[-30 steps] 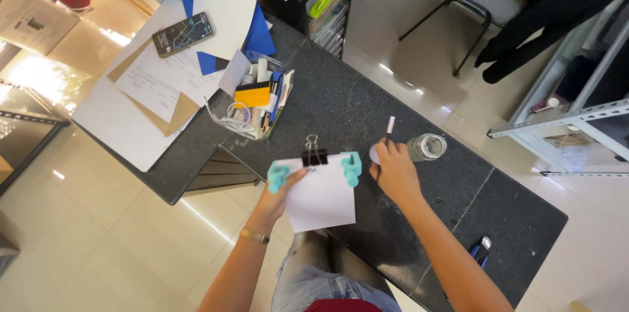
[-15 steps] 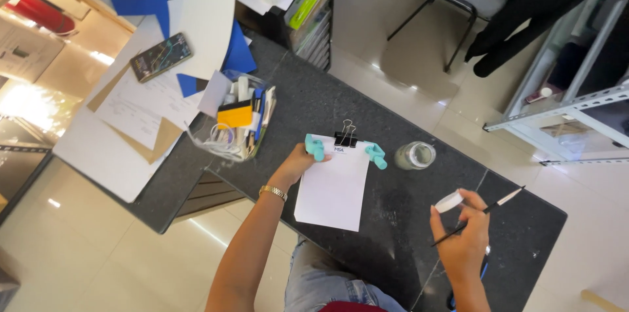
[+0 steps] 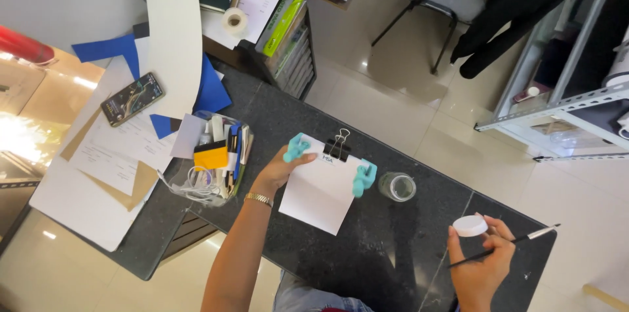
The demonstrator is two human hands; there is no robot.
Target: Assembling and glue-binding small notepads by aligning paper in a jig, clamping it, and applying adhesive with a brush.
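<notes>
Two hands are kept busy over the dark table (image 3: pixel 367 246). At the left, the left hand (image 3: pixel 280 171) is still pressed on the clipped paper (image 3: pixel 321 191), fingers by the teal clamp (image 3: pixel 296 148), exactly as half a second ago. The open jar (image 3: pixel 396 186) stands just beside the sheet. Further right, the right hand (image 3: pixel 481 266) — drawn well away from the jar since a second ago — is closed on a white lid (image 3: pixel 470 225) and a thin brush (image 3: pixel 504 246). Uncapping seems finished — painting looks near.
</notes>
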